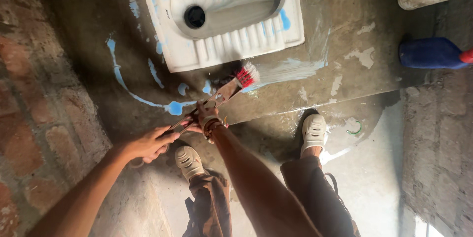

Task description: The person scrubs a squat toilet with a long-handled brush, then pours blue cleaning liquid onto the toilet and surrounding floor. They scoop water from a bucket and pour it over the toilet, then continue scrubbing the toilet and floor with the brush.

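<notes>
Both hands — left hand [148,144], right hand [207,116] — clasp the long wooden-handled red-bristled brush [224,92] below the white ceramic squat toilet pan [221,15]; the seemingly wet blue-streaked concrete floor [340,50] could cause slipping.

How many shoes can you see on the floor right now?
2: left shoe below the left hand; right shoe on the wet floor, right of the right hand.
</notes>
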